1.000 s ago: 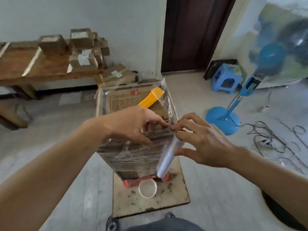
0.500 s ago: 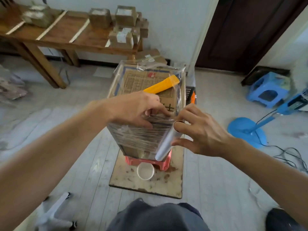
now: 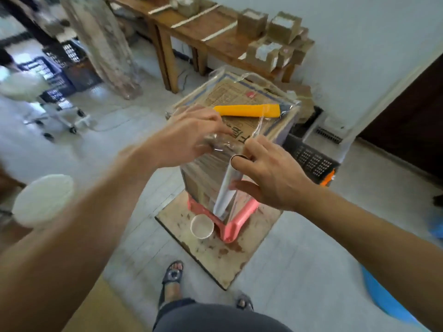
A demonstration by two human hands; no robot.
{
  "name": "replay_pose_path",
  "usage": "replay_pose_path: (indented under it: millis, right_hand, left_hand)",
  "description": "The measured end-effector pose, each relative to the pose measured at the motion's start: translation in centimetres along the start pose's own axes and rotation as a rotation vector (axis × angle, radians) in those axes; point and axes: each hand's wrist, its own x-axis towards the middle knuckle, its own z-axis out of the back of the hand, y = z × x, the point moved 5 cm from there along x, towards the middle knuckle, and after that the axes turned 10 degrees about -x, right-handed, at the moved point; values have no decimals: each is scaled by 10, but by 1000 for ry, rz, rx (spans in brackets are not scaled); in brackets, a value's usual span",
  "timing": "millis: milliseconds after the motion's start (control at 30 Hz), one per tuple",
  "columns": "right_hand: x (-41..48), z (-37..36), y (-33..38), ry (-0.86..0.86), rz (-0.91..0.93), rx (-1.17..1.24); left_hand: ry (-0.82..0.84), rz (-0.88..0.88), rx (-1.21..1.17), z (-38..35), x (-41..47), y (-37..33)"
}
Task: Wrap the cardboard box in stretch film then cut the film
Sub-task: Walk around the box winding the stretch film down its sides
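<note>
A tall cardboard box [image 3: 242, 101], partly wrapped in clear stretch film, stands on a pink stool [image 3: 236, 225]. A yellow cutter [image 3: 247, 110] lies on the box top. My right hand [image 3: 268, 173] holds the stretch film roll [image 3: 226, 188] upright against the box's near corner, a finger in the core's top end. My left hand [image 3: 189, 135] pinches the loose film at the box's upper near edge. Film stretches from the roll up along the box edge.
The stool rests on a stained board [image 3: 215, 257] with a white cup [image 3: 202, 226] beside it. A wooden table [image 3: 211, 32] with small boxes stands behind. A black crate [image 3: 311, 159] sits right of the box, a white round stool [image 3: 43, 200] left. My feet are near the board.
I have walked around the box to the left, so the room has swung right. Both hands stayed at the box's near corner with the roll and film.
</note>
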Motion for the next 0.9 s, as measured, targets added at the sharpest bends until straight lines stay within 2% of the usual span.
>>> replay_pose_path:
  millis: [100,167,233,267,300,367,433,467,633,767,900]
  right_hand:
    - [-1,1,-3,-17,41,22]
    - [-2,2,-3,-24,45,38]
    - [-2,2,-3,-23,47,47]
    - [-2,1,-4,-16,48,45]
    - [-2,1,-4,-4,48,41]
    - [-3,0,-4,19,41,35]
    - [-3,-1,-4,28,40,35]
    - [-4,-1,-3,28,43,42]
    - [-6,-2,-7,5,59,78]
    - [-12,-2,-10,-24,95,163]
    - [-19,4,-20,1,170,263]
  left_hand:
    - [-320,259,54,-8,-36,-5]
    - [-637,468,-26,-29,-71,-12]
    - [-982,784,-290,-76,-112,-8]
    - [-1099,974,-489,-107,-128,-4]
    - [-1128,1177,-692,-138,-136,0]
    - [-938,1467,-936,-192,-136,1]
    - [-744,1526,-1018,-230,-127,8]
    - [-738,1549,-1061,-246,-126,14]
    - [-950,1563,-1633,-303,-125,28]
    - [-1139,1560,-1824,-314,-119,13]
    - [-1316,1558,-1870,-320,-109,-10]
